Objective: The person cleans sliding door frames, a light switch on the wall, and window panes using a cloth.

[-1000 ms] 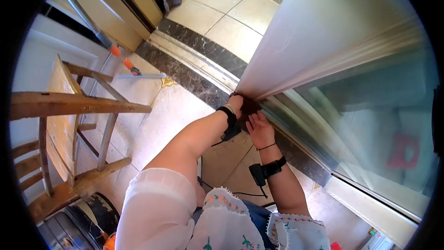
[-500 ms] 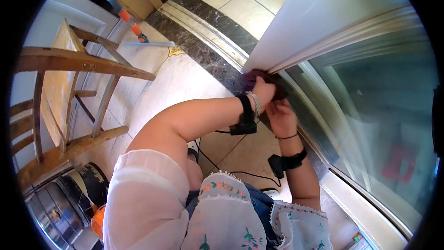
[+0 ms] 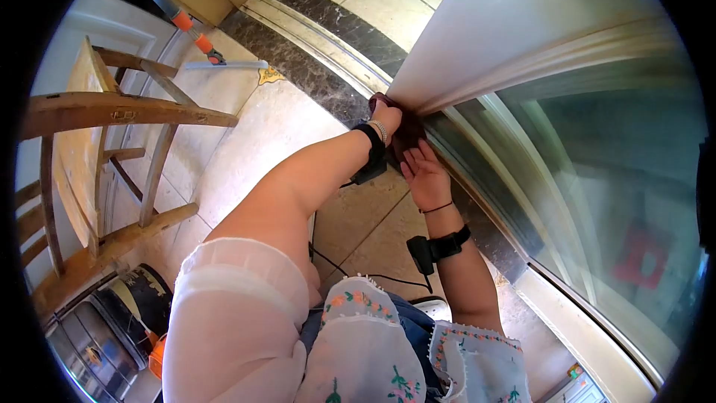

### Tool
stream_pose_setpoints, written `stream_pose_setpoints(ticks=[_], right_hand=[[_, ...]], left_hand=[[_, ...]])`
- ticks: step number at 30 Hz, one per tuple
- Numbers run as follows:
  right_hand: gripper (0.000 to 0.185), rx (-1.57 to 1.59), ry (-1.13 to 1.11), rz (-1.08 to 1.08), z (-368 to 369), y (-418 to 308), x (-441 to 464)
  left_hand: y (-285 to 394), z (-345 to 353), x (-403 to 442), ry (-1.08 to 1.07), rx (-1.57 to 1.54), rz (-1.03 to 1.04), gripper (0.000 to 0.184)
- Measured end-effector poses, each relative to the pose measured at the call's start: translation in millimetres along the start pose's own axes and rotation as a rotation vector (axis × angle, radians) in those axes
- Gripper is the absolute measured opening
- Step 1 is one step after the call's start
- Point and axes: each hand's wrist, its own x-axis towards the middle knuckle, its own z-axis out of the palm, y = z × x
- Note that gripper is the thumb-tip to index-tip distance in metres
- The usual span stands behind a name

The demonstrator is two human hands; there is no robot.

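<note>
Left hand (image 3: 386, 119) is clasping a maroon cloth (image 3: 409, 133) at the lower corner of the white door (image 3: 514, 37), beside the dark marble threshold (image 3: 313, 78); the right hand (image 3: 428, 183) is resting unclenched, perhaps touching the cloth. The hands are sitting farther apart than half a second ago, suggesting the left is guiding alone.

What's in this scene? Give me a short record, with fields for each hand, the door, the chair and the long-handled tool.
Left hand: gripping a dark red cloth at the door's lower corner
Right hand: open, by the cloth; contact unclear
Door: glass, white-framed
Chair: wooden, left side of view
Tool: orange-and-grey handle, head on tiled floor
</note>
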Motion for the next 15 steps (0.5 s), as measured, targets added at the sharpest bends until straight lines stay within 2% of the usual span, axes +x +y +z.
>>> stream_pose_setpoints(ticks=[2,4,7,10,12,14,15], right_hand=[[0.051,-0.038,0.000,-0.026,9,-7,-6],[0.050,-0.077,-0.004,-0.045,7,-15,-10],[0.041,-0.178,-0.069,-0.119,-15,-32,-15],[0.043,-0.191,-0.001,-0.061,-21,-53,-41],[0.046,-0.180,0.047,-0.057,-10,-63,-65],[0.041,-0.121,0.000,-0.045,-16,-70,-83],[0.042,-0.100,0.056,-0.057,-28,-70,-84]], left_hand=[[0,7,-7,-0.027,-0.091,0.014,0.045],[5,17,-28,-0.039,-0.052,-0.042,0.044],[15,37,-77,-0.213,0.011,-0.072,0.047],[-9,56,-96,-0.280,0.027,-0.070,0.047],[-37,64,-102,-0.343,0.308,0.151,0.042],[-42,73,-121,-0.367,0.390,0.183,0.040],[-45,78,-126,-0.423,0.411,0.158,0.040]])
